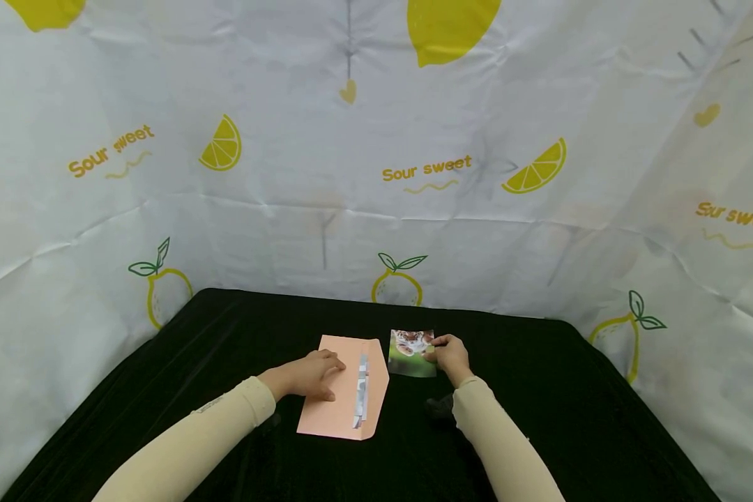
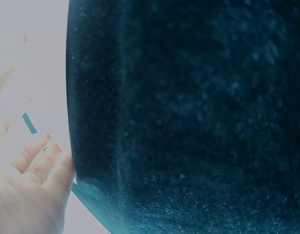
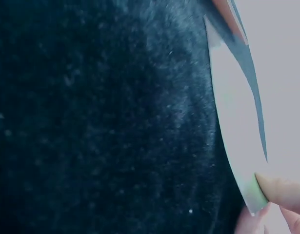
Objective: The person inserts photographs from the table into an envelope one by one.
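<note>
A pink envelope [image 1: 316, 420] lies on the dark cloth with its flap spread to the right. Bluish-white printed paper [image 1: 361, 387] shows along its opening. My left hand [image 1: 310, 375] rests on the envelope, fingers extended; the left wrist view shows the same hand [image 2: 32, 195] washed out by glare. Just right of the flap, my right hand [image 1: 450, 357] pinches the right edge of a photo [image 1: 408, 364] of a tiger on green. From the right wrist, thumb and fingers hold one corner of the bent photo [image 3: 237, 117], its picture side mostly overexposed.
A black velvety cloth [image 1: 226, 348] covers the table. Behind and around it hangs a white curtain [image 1: 288, 244] printed with lemons and words. A small dark object [image 1: 439, 409] shows beside the right wrist, its kind unclear.
</note>
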Available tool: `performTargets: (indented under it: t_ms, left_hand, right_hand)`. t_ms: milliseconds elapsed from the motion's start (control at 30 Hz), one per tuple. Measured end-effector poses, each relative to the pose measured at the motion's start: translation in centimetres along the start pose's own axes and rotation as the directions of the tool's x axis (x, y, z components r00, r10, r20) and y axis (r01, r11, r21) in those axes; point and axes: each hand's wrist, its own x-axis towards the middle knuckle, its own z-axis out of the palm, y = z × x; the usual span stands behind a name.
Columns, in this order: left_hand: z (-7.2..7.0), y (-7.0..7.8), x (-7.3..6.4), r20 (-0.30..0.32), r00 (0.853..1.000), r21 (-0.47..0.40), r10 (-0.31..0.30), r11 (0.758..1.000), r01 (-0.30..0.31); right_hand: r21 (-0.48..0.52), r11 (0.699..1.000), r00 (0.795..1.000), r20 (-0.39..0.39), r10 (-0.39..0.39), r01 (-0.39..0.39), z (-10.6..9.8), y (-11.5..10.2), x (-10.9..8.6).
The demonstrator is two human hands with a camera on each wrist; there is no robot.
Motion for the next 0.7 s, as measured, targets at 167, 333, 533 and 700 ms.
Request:
performTargets:
  t_ms: [167, 333, 533, 700]
  left_hand:
    - [0.0, -0.1, 0.0, 0.001, 1.0, 0.0, 0.003, 1.0, -0.003]
    - [0.0, -0.1, 0.1, -0.01, 1.0, -0.013, 0.011, 1.0, -0.011]
    - [0.0, -0.1, 0.1, -0.007, 1.0, -0.006, 0.012, 1.0, -0.012]
    - [-0.1, 0.1, -0.1, -0.008, 1.0, -0.017, 0.01, 1.0, -0.01]
  right_hand:
    - [0.151, 0.988, 0.998, 0.063, -0.018, 0.009, -0.9, -0.1, -0.6]
    - [0.175, 0.983, 0.994, 0.088, -0.065, 0.049, -2.1, -0.7, -1.5]
    - [0.215, 0.974, 0.993, 0.087, -0.085, 0.065, -3.3, -1.6, -2.4]
    - [0.242, 0.966, 0.991, 0.08, -0.107, 0.085, -3.4, -2.0, -3.5]
